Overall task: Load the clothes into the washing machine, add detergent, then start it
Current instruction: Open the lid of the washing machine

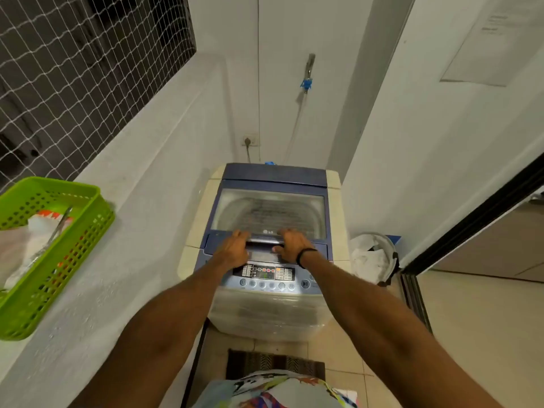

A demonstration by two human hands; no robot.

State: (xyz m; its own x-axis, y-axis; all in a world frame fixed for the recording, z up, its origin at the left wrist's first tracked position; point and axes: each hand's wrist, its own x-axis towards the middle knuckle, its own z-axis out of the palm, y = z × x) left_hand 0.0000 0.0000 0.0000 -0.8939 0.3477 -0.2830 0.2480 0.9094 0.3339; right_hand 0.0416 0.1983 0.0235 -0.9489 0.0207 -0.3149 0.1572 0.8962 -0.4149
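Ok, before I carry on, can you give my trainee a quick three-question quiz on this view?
1. True or false: the lid of the washing machine lies shut.
2. Fill in: the green basket sits on the ledge to the person's ____.
3. The left hand and right hand are: A) hanging free; B) both gripping the lid handle; C) both in the green basket.

Key: 1 true; 2 left; 3 B.
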